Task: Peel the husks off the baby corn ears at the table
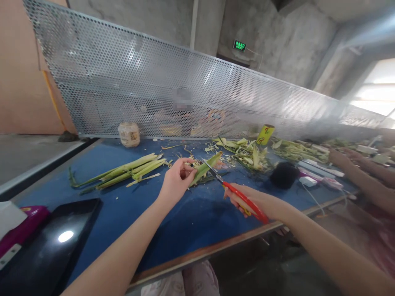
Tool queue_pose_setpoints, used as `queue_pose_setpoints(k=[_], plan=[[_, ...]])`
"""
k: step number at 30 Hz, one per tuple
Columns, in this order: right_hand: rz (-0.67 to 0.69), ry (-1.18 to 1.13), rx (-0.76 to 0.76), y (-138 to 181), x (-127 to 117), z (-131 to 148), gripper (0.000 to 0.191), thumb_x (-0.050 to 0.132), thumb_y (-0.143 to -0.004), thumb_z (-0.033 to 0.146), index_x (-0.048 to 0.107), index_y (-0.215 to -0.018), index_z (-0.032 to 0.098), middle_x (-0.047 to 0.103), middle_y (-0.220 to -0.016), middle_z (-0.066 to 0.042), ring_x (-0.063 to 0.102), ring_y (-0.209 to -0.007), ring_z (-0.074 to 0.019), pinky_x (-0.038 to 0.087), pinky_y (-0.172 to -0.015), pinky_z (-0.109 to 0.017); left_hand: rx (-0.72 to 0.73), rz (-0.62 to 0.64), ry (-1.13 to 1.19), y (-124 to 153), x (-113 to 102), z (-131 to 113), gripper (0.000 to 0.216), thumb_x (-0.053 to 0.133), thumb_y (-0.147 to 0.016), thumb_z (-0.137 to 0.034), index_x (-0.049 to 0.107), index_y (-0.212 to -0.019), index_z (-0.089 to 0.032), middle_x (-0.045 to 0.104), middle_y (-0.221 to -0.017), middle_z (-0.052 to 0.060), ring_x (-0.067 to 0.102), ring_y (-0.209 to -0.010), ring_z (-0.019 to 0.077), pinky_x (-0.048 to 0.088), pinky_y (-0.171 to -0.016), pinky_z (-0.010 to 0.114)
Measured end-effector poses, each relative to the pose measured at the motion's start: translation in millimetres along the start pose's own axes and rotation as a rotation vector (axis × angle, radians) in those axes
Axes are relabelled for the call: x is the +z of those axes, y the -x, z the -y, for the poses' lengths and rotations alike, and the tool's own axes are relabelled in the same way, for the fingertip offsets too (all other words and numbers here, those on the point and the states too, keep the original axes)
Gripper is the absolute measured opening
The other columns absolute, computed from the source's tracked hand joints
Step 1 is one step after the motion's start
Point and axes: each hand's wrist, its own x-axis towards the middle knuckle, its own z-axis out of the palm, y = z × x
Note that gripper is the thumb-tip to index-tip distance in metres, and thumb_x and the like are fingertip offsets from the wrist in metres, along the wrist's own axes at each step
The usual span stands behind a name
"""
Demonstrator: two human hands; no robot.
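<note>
1. Left hand (177, 181): grip pressed together, thumb and fingers pinching the near end of a green stalk (205, 167). The stalk is held just above the blue desk (191, 218), near its middle, its tip pointing away to the right.
2. Right hand (247, 201): grip wrapped tight around the handles of the red scissors (235, 192). The metal blades reach up and left to the stalk and meet it just beside the left fingers; blade opening cannot be made out.
3. Left of the hands – a bundle of long green stalks (129, 170) lying flat on the desk, well apart from the held one.
4. Behind the hands – a heap of trimmings (247, 152), with a yellow cup (265, 134) at its far side.
5. A jar (129, 134) stands against the perforated metal screen (154, 82) at the desk's back edge.
6. Near left corner: a dark tablet (55, 242), lying flat.
7. Far right: a co-worker's hand (338, 157) rests on the desk, apart from the person's own.
</note>
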Motion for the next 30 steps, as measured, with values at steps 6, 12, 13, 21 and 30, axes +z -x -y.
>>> queue_pose_setpoints(k=[6, 12, 13, 21, 30], plan=[[-0.032, -0.095, 0.109, -11.0, 7.4, -6.8, 0.038, 0.043, -0.071, 0.058, 0.042, -0.076, 0.021, 0.041, -0.053, 0.006, 0.04, -0.038, -0.0079, 0.036, -0.035, -0.021, -0.015, -0.007, 0.005, 0.3, 0.4, 1.4, 0.022, 0.052, -0.072, -0.024, 0.048, -0.094, -0.019, 0.054, -0.064, -0.003, 0.051, -0.055, 0.0087, 0.04, -0.053, 0.021], [-0.076, -0.234, 0.275, -18.5, 8.7, -25.5, 0.033, 0.045, -0.073, 0.053, 0.043, -0.072, 0.02, 0.042, -0.048, 0.005, 0.036, -0.034, -0.0064, 0.028, -0.029, -0.018, -0.033, 0.008, 0.03, 0.4, 1.0, 0.4, 0.022, 0.052, -0.071, -0.024, 0.048, -0.092, -0.019, 0.053, -0.063, -0.003, 0.049, -0.053, 0.0085, 0.039, -0.052, 0.021], [-0.087, -0.266, 0.301, -17.9, 8.9, -26.6, 0.032, 0.045, -0.073, 0.052, 0.044, -0.072, 0.02, 0.043, -0.048, 0.005, 0.035, -0.033, -0.006, 0.027, -0.03, -0.018, -0.035, 0.019, 0.031, 0.4, 1.2, 0.9, 0.022, 0.052, -0.071, -0.024, 0.048, -0.092, -0.019, 0.053, -0.063, -0.004, 0.048, -0.053, 0.0086, 0.039, -0.052, 0.021], [-0.143, -0.479, 0.533, -4.0, 13.6, -4.4, 0.023, 0.044, -0.073, 0.039, 0.046, -0.064, 0.018, 0.042, -0.041, 0.004, 0.037, -0.029, -0.0071, 0.028, -0.029, -0.018, -0.039, 0.107, 0.009, 0.6, 4.8, 6.7, 0.022, 0.053, -0.072, -0.026, 0.048, -0.092, -0.02, 0.055, -0.067, -0.002, 0.051, -0.056, 0.0093, 0.041, -0.056, 0.023], [-0.15, -0.421, 0.527, 3.2, 13.6, 2.7, 0.023, 0.038, -0.077, 0.028, 0.045, -0.058, 0.017, 0.041, -0.035, 0.003, 0.035, -0.028, -0.0078, 0.027, -0.029, -0.018, -0.039, 0.146, -0.014, 1.2, 3.3, 5.6, 0.021, 0.052, -0.071, -0.025, 0.049, -0.091, -0.019, 0.055, -0.065, -0.003, 0.051, -0.056, 0.009, 0.042, -0.057, 0.022]])
